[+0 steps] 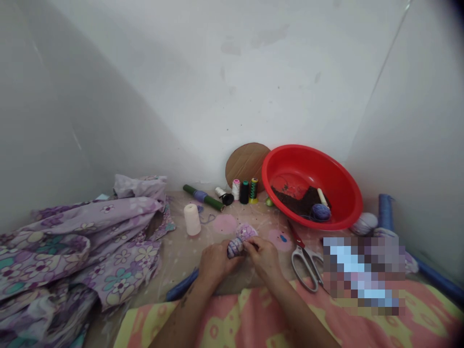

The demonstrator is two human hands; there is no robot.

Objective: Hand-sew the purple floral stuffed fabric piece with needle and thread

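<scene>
My left hand (216, 261) is closed around a small ball wrapped in purple and white yarn (235, 247). At the right side of that ball, my right hand (266, 261) pinches with thumb and forefinger; what lies between its fingertips is too small to make out. Just behind the ball is a round piece of purple flowered cloth (246, 232); I cannot tell whether the two are joined. To the right of my right hand lie scissors (306, 268) with grey handles and red near the blades.
A red basin (311, 154) holding dark soil and a purple yarn ball (321, 211) leans at the back right. Several thread spools (244, 192) stand by a cardboard disc (246, 166). A white thread cone (192, 220) is left; flowered fabric (123, 261) is heaped beyond it.
</scene>
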